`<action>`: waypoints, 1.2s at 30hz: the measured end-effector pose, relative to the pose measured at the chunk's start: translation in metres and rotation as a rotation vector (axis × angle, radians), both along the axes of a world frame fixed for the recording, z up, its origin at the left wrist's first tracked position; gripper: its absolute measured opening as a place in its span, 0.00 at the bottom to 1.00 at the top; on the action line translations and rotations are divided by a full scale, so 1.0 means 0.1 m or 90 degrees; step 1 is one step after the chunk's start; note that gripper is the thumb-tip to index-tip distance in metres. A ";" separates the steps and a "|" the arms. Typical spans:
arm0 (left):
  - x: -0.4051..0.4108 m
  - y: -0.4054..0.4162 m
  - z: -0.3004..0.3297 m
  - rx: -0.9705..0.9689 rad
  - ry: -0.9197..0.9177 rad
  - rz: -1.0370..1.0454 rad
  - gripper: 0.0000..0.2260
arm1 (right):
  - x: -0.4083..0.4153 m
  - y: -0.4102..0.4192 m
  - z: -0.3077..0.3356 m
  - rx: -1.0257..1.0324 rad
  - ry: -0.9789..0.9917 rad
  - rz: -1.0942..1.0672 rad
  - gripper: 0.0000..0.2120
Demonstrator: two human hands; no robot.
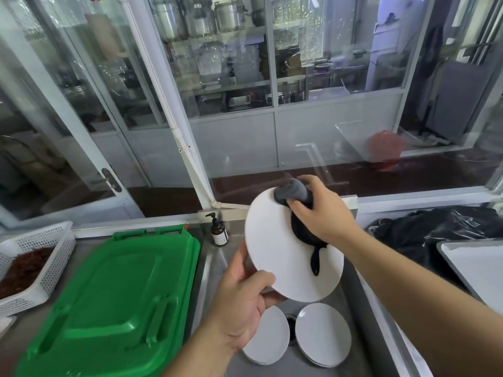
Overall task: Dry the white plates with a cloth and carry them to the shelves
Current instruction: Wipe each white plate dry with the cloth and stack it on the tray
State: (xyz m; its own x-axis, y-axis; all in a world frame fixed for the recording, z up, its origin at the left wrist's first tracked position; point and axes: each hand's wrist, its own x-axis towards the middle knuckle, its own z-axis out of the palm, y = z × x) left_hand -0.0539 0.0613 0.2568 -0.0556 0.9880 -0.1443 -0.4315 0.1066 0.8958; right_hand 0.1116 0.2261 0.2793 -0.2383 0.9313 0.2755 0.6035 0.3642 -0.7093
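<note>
My left hand grips the lower left rim of a white plate, thumb on its face, and holds it tilted above the steel sink. My right hand clutches a dark grey cloth and presses it against the plate's upper right part. A thin tail of the cloth hangs down across the plate's face. Two small stacks of white plates lie in the sink below, a left stack and a right stack.
A green plastic lid lies on the counter left of the sink, beside a white basket of dried red chillies. A brown pump bottle stands at the sink's back corner. Right: black plastic bag, metal tray. Glass partition behind.
</note>
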 end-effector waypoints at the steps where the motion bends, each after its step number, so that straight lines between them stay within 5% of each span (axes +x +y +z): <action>1: -0.01 0.00 0.00 0.001 0.005 0.005 0.32 | 0.07 0.03 -0.02 -0.037 0.016 -0.016 0.18; 6: 0.00 0.01 0.02 0.018 0.013 0.015 0.32 | 0.24 0.02 -0.13 -0.195 0.143 -0.048 0.15; 12: 0.08 0.02 0.00 0.013 0.029 0.010 0.31 | 0.23 -0.11 -0.33 -0.298 0.175 -0.078 0.24; 23: 0.16 0.07 -0.09 -0.021 -0.022 0.046 0.31 | 0.46 -0.30 -0.52 -0.491 0.604 0.013 0.13; 29: -0.01 0.22 0.01 -0.135 0.118 0.110 0.10 | 0.51 -0.30 -0.51 -0.404 0.516 -0.001 0.07; 33: -0.16 0.32 0.07 -0.115 0.220 0.099 0.07 | 0.57 -0.28 -0.36 -0.414 0.467 0.061 0.05; 36: -0.12 0.36 0.06 -0.088 0.280 0.140 0.09 | 0.49 -0.31 -0.35 -0.412 0.553 0.011 0.07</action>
State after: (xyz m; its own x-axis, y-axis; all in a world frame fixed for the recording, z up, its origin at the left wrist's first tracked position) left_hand -0.0663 0.0974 0.2627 -0.3449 0.9194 -0.1890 -0.0427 0.1858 0.9817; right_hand 0.1602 0.1953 0.2441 -0.2134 0.9592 -0.1853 -0.1995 -0.2285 -0.9529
